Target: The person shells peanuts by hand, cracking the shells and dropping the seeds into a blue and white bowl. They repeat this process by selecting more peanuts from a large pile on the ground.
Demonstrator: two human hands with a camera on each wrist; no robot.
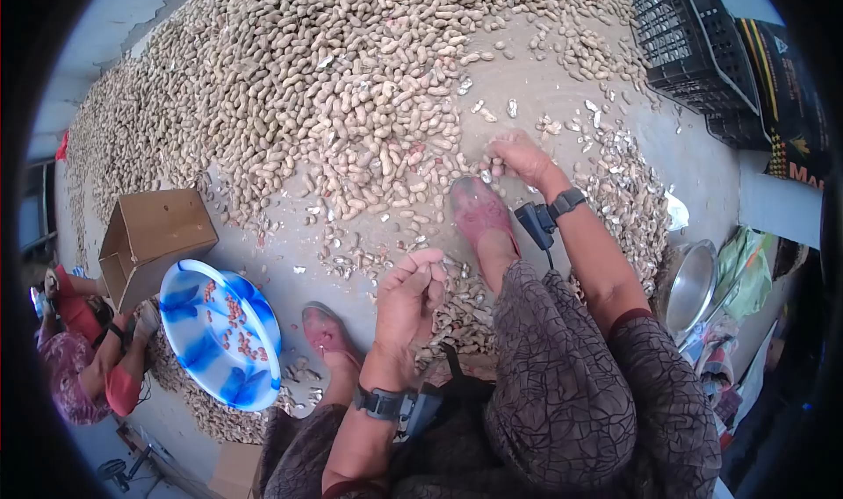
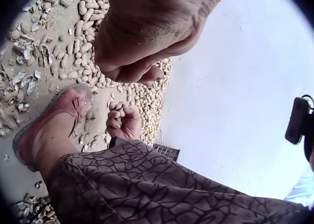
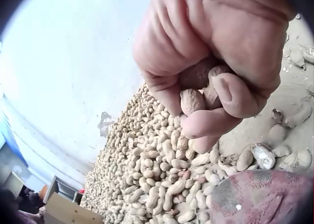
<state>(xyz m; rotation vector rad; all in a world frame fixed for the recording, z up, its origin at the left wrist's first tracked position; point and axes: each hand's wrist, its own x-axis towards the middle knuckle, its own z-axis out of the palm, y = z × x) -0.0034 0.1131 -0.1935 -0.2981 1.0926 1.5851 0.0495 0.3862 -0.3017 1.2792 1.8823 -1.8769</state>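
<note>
Curled fingers of my right hand (image 3: 211, 62) hold several unshelled peanuts (image 3: 192, 101) in the right wrist view. In the head view that right hand (image 1: 522, 158) is low over the floor, beside the toe of a pink shoe (image 1: 481, 211) and the edge of the peanut pile (image 1: 351, 86). My left hand (image 1: 406, 301) is between the two shoes, above scattered shells, its fingers bent in toward the thumb. Its fingers also look curled in the left wrist view, where the left hand (image 2: 147, 42) shows nothing held; the inside of the palm is hidden.
A blue and white basin (image 1: 189, 345) with red kernels stands at the left, by an open cardboard box (image 1: 167, 222). Another person (image 1: 88, 358) sits beyond. At the right are black crates (image 1: 689, 51), a heap of empty shells (image 1: 628, 196) and a metal bowl (image 1: 689, 284).
</note>
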